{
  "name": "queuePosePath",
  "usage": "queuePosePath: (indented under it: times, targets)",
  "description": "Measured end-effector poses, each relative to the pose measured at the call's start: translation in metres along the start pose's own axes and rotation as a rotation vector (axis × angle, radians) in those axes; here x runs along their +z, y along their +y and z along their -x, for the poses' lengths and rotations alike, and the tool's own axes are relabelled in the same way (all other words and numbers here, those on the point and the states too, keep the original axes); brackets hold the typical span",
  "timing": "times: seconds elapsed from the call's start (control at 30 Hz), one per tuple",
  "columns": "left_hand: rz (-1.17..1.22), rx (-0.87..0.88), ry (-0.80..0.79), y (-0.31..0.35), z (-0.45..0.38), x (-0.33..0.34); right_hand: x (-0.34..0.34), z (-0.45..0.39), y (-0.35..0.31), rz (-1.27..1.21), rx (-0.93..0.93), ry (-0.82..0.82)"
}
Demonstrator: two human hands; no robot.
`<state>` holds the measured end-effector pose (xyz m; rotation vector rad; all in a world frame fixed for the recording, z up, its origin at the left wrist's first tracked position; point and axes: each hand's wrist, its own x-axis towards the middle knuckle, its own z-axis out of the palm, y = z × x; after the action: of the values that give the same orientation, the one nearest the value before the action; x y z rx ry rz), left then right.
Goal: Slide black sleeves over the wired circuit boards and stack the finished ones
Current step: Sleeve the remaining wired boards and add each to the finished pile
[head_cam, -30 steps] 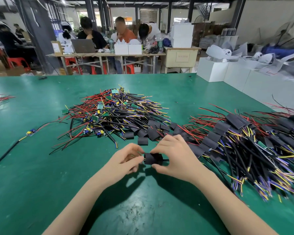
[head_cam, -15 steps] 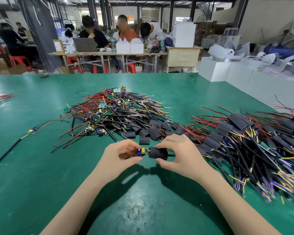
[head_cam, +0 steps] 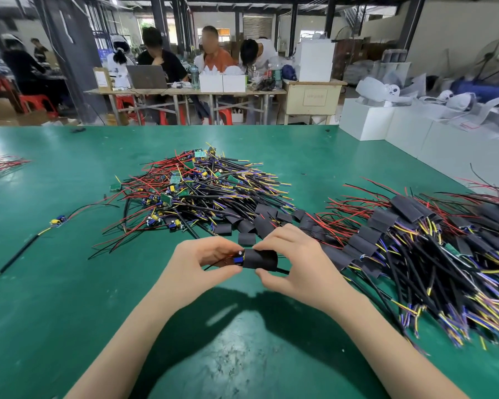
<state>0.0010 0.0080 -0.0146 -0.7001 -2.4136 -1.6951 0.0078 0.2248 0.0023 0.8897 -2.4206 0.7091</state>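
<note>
One black sleeve [head_cam: 260, 258] sat between two hands, held just above the green table [head_cam: 55, 298], near its front and middle. It looked like a short, dark, soft tube, a little bent. A small circuit board [head_cam: 238, 259] poked out of its left end, showing a blue part and a bit of yellow. A black wire [head_cam: 283, 271] came out of the right end.

The left hand [head_cam: 205, 262] was curled, and its thumb and fingers pinched the board end and its thin red and black wires. The right hand [head_cam: 294, 263] was curled too, with its fingers over the top of the sleeve and its thumb under it.

Just behind the hands lay some loose empty sleeves [head_cam: 247, 239]. Behind those was a big messy pile of bare boards [head_cam: 202, 188] with red, black, yellow and purple wires. To the right was the pile of finished ones [head_cam: 415, 240], each in its black sleeve, with wires fanning out toward the table's right edge. One lone board with a long wire [head_cam: 57, 221] lay far to the left, well apart from the rest.

Lots of bare green table was open in front of the hands and on the left side. The right side was crowded. At the far edge, people [head_cam: 213, 57] sat at another table.
</note>
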Motion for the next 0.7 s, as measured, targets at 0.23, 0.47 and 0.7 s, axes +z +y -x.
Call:
queuePosePath:
  times: [0.23,0.47,0.7]
  targets:
    - [0.108,-0.069,0.055,0.0043,-0.0021,-0.0093,-0.0030,-0.0012,-0.0056,0.052,-0.018,0.079]
    - [0.130,-0.039,0.076,0.0036,-0.0007,-0.0040,-0.0040,0.0005,-0.0084,-0.054,0.066,-0.020]
    - [0.051,0.011,0.057,0.0000,-0.0006,0.0003,-0.0031,-0.0015,-0.0082,-0.187,0.141,-0.070]
